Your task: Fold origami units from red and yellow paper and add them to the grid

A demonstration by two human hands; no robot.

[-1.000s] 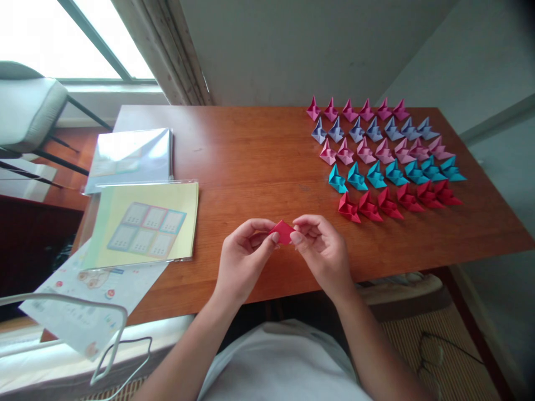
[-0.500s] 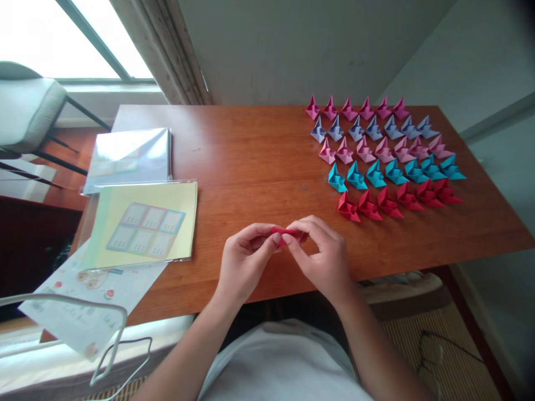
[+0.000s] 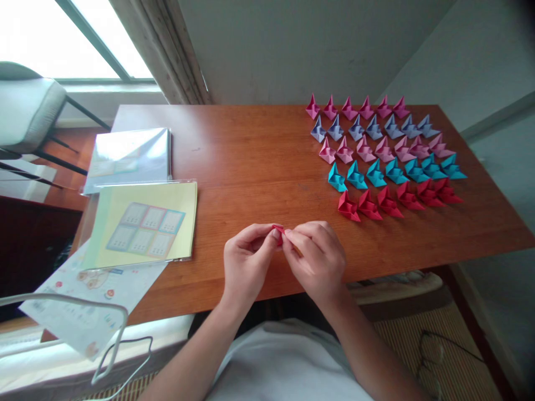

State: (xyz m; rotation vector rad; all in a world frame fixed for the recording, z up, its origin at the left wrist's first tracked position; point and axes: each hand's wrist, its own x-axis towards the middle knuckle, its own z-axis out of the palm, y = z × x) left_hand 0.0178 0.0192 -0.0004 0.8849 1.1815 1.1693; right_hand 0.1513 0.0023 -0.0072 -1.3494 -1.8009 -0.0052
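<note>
A small piece of folded red paper (image 3: 279, 229) is pinched between both my hands, above the near part of the wooden table (image 3: 242, 167). My left hand (image 3: 248, 259) grips it between thumb and curled fingers. On its other side, my right hand (image 3: 315, 253) pinches the paper's right edge with thumb and forefinger, the other fingers curled in. Most of the paper is hidden by the fingers. To the right stands a row of red folded paper boats (image 3: 368, 205), nearest to my right hand.
Behind the red row stand rows of blue (image 3: 376, 174), light pink (image 3: 365, 149), lilac (image 3: 356, 129) and magenta boats (image 3: 348, 108). At left lie a yellow pad in clear wrap (image 3: 146, 223), another wrapped pack (image 3: 129, 156) and a printed sheet (image 3: 96, 301). A chair (image 3: 33, 111) stands by the window.
My right hand has shifted its grip, its fingers now curled in more tightly around the paper's right side. Less of the red paper shows. The left hand has hardly moved.
</note>
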